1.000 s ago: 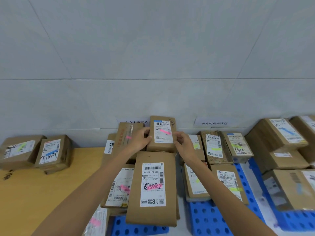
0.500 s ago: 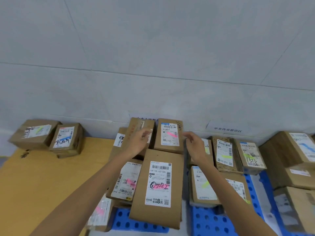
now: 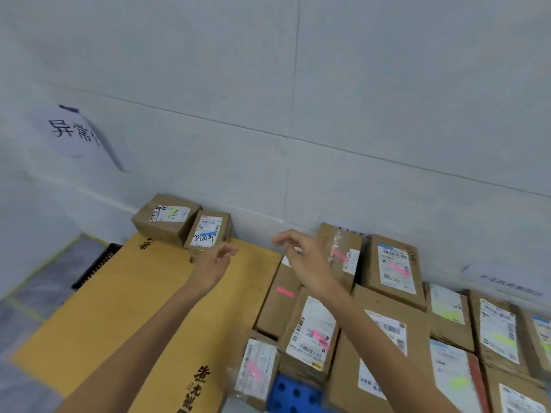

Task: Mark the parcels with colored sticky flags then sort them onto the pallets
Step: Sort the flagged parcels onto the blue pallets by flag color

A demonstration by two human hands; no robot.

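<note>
We're hovering w/ left hand (image 3: 214, 262) over the cardboard sheet (image 3: 119, 308) and right hand (image 3: 307, 263) above the pink-flag parcels (image 3: 393, 272). Both grips are loose and half-curled, holding nothing. Those parcels are lying stacked on the blue pallet (image 3: 293, 394), just beside the sheet. Risk: our right forearm is crossing low over the stack, so a careless sweep could knock the top ones askew. Label text is blurring out, pallet's mostly covered, and yellow-flag parcels (image 3: 498, 332) are running out of frame.

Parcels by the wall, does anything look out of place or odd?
The two parcels on the yellow cardboard sheet do not match: the left parcel has a green flag, the right parcel a blue one. The neighbouring stack shows only pink flags.
</note>
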